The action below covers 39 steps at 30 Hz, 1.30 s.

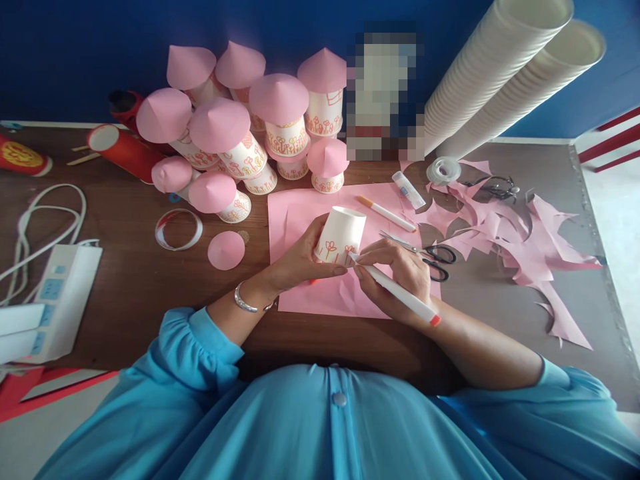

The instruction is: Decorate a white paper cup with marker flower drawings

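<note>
My left hand (311, 253) is wrapped round a white paper cup (345, 227), tilted a little, with orange-red flowers drawn near its lower edge. In my right hand (397, 273) is a white marker (403, 297) with a red end, its tip at the drawn flowers on the cup. Both hands are over pink paper sheets (300, 293) on the brown table. Just beyond my right hand lie black-handled scissors (436, 261), partly hidden by it. A second marker (387, 213), with an orange-brown end, rests on the pink sheets.
Decorated cups with pink cone roofs (220, 127) stand at the back left. Two tall cup stacks (495, 60) lean at the back right. Pink paper scraps (520, 233) spread over the right side. A tape roll (179, 230), a pink cone (226, 251) and a power strip (67, 300) lie left.
</note>
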Motion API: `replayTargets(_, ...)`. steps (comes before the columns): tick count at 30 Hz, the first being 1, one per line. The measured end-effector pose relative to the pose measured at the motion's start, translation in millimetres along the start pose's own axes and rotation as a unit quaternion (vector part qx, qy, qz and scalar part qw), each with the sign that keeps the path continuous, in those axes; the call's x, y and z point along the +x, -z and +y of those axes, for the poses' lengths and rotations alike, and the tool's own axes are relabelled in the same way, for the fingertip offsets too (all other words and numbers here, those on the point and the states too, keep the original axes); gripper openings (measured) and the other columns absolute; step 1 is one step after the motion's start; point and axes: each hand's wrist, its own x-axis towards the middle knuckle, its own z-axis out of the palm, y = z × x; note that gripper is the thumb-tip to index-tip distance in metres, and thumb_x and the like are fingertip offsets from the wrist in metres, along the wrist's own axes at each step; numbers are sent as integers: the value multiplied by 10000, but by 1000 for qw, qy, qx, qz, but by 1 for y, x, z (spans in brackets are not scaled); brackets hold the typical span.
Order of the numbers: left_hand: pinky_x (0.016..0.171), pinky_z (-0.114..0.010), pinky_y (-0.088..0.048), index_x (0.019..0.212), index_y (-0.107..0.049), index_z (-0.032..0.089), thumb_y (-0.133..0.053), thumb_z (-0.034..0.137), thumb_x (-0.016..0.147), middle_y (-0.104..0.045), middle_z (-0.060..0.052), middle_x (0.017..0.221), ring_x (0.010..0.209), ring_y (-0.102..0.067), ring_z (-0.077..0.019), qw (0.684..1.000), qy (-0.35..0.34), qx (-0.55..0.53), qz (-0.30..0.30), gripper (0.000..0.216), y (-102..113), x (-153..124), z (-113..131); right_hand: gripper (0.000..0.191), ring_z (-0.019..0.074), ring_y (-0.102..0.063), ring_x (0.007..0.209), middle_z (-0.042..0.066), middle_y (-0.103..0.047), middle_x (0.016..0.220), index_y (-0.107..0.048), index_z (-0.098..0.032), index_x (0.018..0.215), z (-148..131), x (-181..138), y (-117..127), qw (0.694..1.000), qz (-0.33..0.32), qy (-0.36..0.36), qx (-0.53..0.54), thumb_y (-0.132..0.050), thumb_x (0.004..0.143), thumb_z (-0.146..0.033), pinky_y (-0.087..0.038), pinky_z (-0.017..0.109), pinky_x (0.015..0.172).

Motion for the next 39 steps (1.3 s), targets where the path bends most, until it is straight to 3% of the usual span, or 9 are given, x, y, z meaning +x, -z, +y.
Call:
replayTargets(14,1006,-429,-550,1435,-520,304,-985,316,679,-621,-83,1293,1228,-620,-293,998,6,-65,5,887,0,0,0,191,145,-737,636,-19,-738,756,-615,-251,946,3,-3,-1,1000,1,-1,2,-675,903,-75,-555,246,551)
replayTargets(20,976,-414,-546,1376,-531,289,-969,320,705,-640,-60,1243,1128,-654,-248,996,11,-88,11,802,-2,0,4,159,168,-744,699,10,-734,804,-620,-239,987,2,-3,6,997,-3,-16,72,-687,925,-109,-602,278,610)
replayTargets(26,998,-409,-537,1344,-546,279,-969,303,702,-632,-57,1279,1156,-649,-244,995,-11,-103,15,769,0,1,1,163,186,-740,732,25,-733,810,-626,-230,1012,2,-1,9,992,-5,-40,123,-688,926,-106,-630,318,646)
replayTargets(32,958,-420,-572,1385,-510,297,-977,301,690,-634,-63,1288,1102,-686,-246,996,12,-85,12,838,-1,0,2,162,181,-751,719,16,-740,817,-633,-239,1009,1,-2,6,997,2,-17,70,-699,929,-114,-618,295,635)
replayTargets(39,949,-405,-575,1481,-492,313,-985,345,687,-634,-93,1349,1216,-639,-298,999,5,-25,26,935,2,-2,-3,194,177,-755,680,-8,-741,795,-633,-259,1022,2,-5,-2,999,16,10,26,-692,926,-101,-595,286,602)
